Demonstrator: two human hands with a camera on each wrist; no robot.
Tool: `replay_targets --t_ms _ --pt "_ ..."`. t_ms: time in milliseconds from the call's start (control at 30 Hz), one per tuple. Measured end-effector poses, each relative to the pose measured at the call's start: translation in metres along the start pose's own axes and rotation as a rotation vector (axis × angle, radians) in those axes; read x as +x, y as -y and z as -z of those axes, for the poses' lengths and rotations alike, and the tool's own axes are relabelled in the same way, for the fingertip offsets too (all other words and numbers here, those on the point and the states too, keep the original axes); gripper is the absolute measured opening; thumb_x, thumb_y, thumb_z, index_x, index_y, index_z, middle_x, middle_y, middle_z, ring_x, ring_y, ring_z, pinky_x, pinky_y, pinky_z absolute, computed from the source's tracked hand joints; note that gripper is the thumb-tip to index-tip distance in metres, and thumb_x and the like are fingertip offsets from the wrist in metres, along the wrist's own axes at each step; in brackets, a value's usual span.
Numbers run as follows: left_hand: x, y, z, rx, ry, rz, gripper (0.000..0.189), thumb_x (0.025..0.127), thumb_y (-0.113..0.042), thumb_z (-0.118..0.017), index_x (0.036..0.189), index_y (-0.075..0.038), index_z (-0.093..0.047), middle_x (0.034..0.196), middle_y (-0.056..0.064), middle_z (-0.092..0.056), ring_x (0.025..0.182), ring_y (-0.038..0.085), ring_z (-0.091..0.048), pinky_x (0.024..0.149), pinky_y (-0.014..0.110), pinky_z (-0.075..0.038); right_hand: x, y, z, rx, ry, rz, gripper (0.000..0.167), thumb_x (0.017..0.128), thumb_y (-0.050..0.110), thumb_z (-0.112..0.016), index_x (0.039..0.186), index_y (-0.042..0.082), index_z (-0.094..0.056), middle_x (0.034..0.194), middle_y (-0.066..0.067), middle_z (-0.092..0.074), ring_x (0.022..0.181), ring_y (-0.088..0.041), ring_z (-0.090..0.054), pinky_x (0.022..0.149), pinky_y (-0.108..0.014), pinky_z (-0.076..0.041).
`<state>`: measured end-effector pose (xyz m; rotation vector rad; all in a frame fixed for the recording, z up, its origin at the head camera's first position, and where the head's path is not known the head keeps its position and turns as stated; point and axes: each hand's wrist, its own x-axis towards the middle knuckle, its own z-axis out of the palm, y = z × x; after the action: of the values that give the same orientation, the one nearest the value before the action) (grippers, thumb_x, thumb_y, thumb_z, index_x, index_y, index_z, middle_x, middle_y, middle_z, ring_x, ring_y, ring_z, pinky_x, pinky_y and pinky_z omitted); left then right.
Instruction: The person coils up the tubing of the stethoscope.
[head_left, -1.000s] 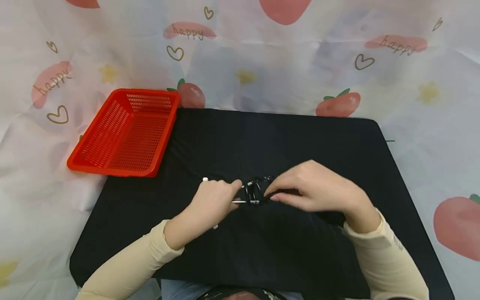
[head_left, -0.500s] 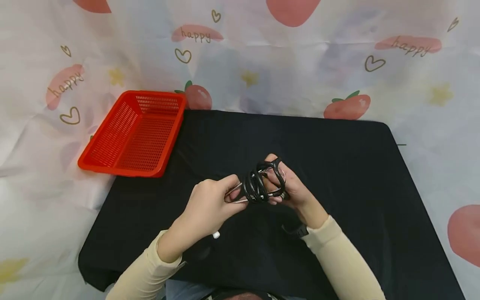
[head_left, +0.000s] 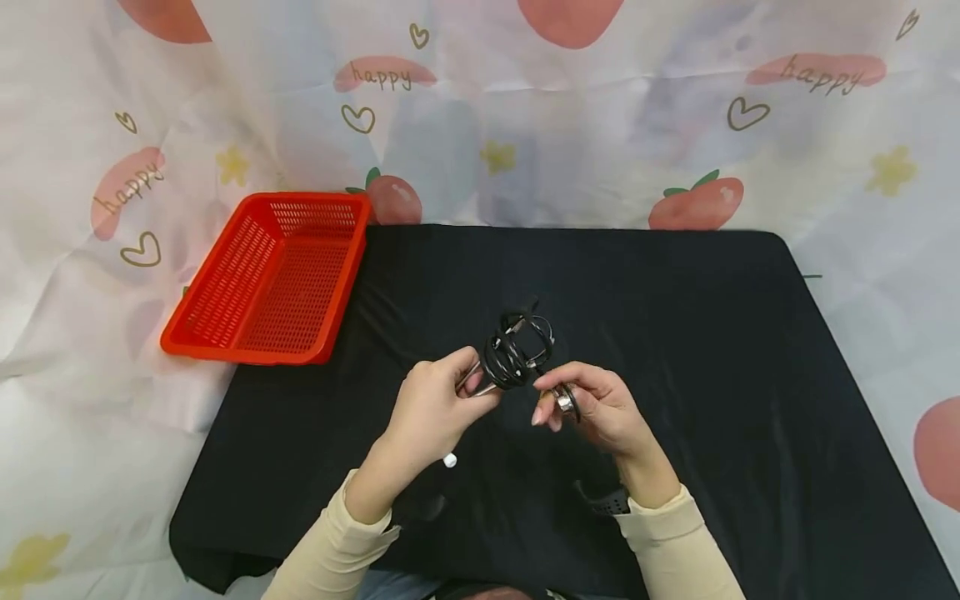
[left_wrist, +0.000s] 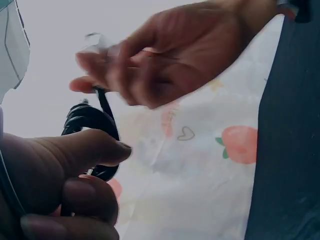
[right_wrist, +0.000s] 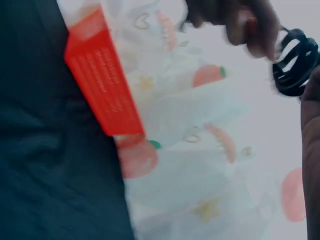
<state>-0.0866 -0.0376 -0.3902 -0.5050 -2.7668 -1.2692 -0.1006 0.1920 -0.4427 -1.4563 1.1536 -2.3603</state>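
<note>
A stethoscope (head_left: 506, 362) is held above the black table, its black tubing wound in loops around the metal ear tubes. My left hand (head_left: 431, 408) grips the metal tubes at the left end, thumb on top, and a white ear tip (head_left: 450, 460) sticks out below it. With thumb and fingers, my right hand (head_left: 607, 408) holds the silver chest piece (head_left: 565, 403), at the end of the tubing. In the left wrist view, a stretch of black tube runs from the coil (left_wrist: 82, 117) up to the right hand (left_wrist: 170, 55). The coil also shows in the right wrist view, beside the left hand (right_wrist: 311, 130).
A red plastic basket (head_left: 345, 287) with slotted walls stands at the table's back left corner. Black cloth covers the table (head_left: 637, 292). Behind hangs a pale printed curtain (head_left: 585, 150) with fruit, hearts and lettering.
The right hand was fingering the far end of the coil from above, then cupped it from behind. Now it is lower, holding the chest piece. The coil tilts upward; the left hand keeps its grip.
</note>
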Motion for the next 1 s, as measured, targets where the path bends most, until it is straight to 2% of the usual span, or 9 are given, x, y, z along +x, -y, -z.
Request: replay_targets --t_ms 67,133,300,400,500,633,733,867,1000 --pt "0.000 -0.002 -0.005 0.067 -0.003 -0.035 0.032 0.085 -0.016 -0.078 0.074 -0.019 -0.049 0.056 -0.013 -0.036 0.049 0.004 -0.035 0.046 0.025 -0.027 0.005 0.007 -0.003 -0.035 0.005 -0.021 0.031 0.108 0.006 -0.045 0.135 -0.006 -0.051 0.124 -0.012 -0.073 0.097 -0.017 -0.071 0.079 -0.028 -0.056" --pt "-0.001 -0.003 -0.011 0.158 -0.054 -0.086 0.032 0.085 -0.018 -0.079 0.075 -0.019 -0.049 0.055 -0.013 -0.035 0.049 0.005 -0.034 0.045 0.024 -0.025 0.010 0.013 -0.009 -0.172 -0.081 -0.022 0.025 0.104 0.004 -0.053 0.127 -0.006 -0.055 0.121 -0.011 -0.075 0.093 -0.016 -0.074 0.076 -0.027 -0.058" --pt "-0.003 -0.004 -0.018 0.419 -0.283 -0.191 0.033 0.080 -0.017 -0.086 0.078 -0.016 -0.052 0.052 -0.010 -0.037 0.045 0.007 -0.029 0.044 0.023 -0.019 0.022 0.020 -0.036 -0.864 -0.540 0.018 0.019 0.078 -0.006 -0.084 0.095 -0.002 -0.076 0.089 -0.002 -0.079 0.068 -0.004 -0.067 0.061 -0.017 -0.051" --pt "-0.003 -0.003 -0.019 0.495 -0.347 -0.247 0.033 0.078 -0.015 -0.089 0.080 -0.015 -0.056 0.051 -0.007 -0.047 0.042 0.007 -0.031 0.043 0.021 -0.017 0.028 0.018 -0.048 -1.076 -0.731 0.003 0.027 0.068 -0.012 -0.088 0.090 0.000 -0.077 0.082 -0.001 -0.074 0.065 -0.005 -0.058 0.061 -0.015 -0.048" --pt "-0.001 -0.001 -0.021 0.523 -0.374 -0.300 0.032 0.079 -0.015 -0.090 0.082 -0.013 -0.058 0.053 -0.005 -0.055 0.041 0.007 -0.033 0.043 0.020 -0.018 0.031 0.013 -0.052 -1.057 -0.814 -0.005 0.029 0.069 -0.015 -0.086 0.092 -0.003 -0.073 0.087 -0.001 -0.068 0.070 -0.008 -0.058 0.064 -0.016 -0.049" --pt "-0.001 0.003 -0.023 0.542 -0.406 -0.336 0.031 0.079 -0.014 -0.090 0.081 -0.012 -0.059 0.053 -0.004 -0.055 0.041 0.009 -0.030 0.043 0.020 -0.017 0.032 0.007 -0.054 -1.008 -0.865 0.011 0.026 0.072 -0.013 -0.085 0.094 -0.006 -0.071 0.113 -0.007 -0.064 0.076 -0.010 -0.061 0.070 -0.017 -0.052" --pt "-0.001 0.006 -0.026 0.566 -0.418 -0.371 0.030 0.080 -0.015 -0.090 0.080 -0.012 -0.060 0.052 -0.004 -0.053 0.041 0.010 -0.030 0.043 0.021 -0.017 0.031 0.007 -0.053 -0.936 -0.894 -0.009 0.041 0.072 -0.015 -0.085 0.105 -0.011 -0.061 0.123 -0.013 -0.066 0.078 -0.011 -0.067 0.073 -0.018 -0.055" --pt "-0.002 0.012 -0.029 0.598 -0.418 -0.428 0.029 0.081 -0.016 -0.088 0.079 -0.012 -0.060 0.051 -0.005 -0.049 0.041 0.011 -0.030 0.043 0.024 -0.020 0.028 0.014 -0.046 -0.893 -0.923 -0.181 0.053 0.069 -0.012 -0.088 0.111 -0.009 -0.056 0.099 -0.006 -0.073 0.071 -0.009 -0.071 0.068 -0.020 -0.058" --pt "-0.003 0.019 -0.034 0.607 -0.403 -0.481 0.027 0.085 -0.015 -0.084 0.078 -0.012 -0.059 0.050 -0.005 -0.046 0.041 0.010 -0.029 0.045 0.025 -0.022 0.026 0.025 -0.036 -0.948 -0.882 -0.436 0.037 0.068 0.000 -0.094 0.094 -0.001 -0.067 0.077 0.001 -0.069 0.059 -0.011 -0.069 0.058 -0.024 -0.057"
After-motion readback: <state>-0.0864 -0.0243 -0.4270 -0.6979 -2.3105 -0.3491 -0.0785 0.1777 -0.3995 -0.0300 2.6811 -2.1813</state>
